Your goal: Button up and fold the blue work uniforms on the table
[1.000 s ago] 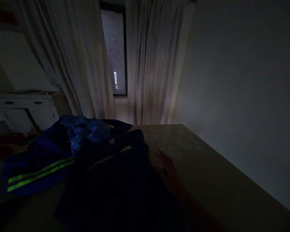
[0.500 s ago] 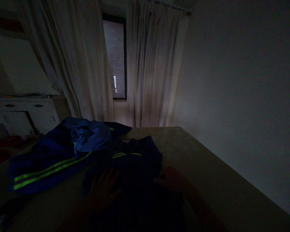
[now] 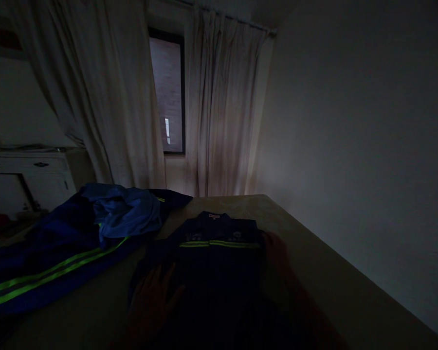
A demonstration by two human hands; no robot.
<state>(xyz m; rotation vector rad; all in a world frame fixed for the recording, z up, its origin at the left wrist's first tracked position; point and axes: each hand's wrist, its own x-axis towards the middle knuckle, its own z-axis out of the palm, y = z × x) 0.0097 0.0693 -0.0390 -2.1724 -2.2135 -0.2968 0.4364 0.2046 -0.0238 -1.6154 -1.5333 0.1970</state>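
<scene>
A dark navy work jacket (image 3: pixel 219 272) lies front up before me, its collar away from me and a yellow-green reflective stripe across the chest. My left hand (image 3: pixel 155 296) rests flat on its left side, fingers spread. At the jacket's right shoulder edge is my right hand (image 3: pixel 277 255), its fingers curled over the cloth there. The picture is very dark, so the jacket's lower part and my fingertips are hard to make out.
A heap of blue clothing (image 3: pixel 58 257) with reflective stripes lies on the left of the flat surface (image 3: pixel 295 238), a lighter blue cloth (image 3: pixel 127 209) on top. A white cabinet (image 3: pixel 47 170), curtains (image 3: pixel 222 107) and a wall (image 3: pixel 350 146) stand around it.
My right hand has moved outward and away from me with the jacket's right shoulder, which now lies spread wider and flatter. My left hand stays flat on the cloth. The view has turned slightly right.
</scene>
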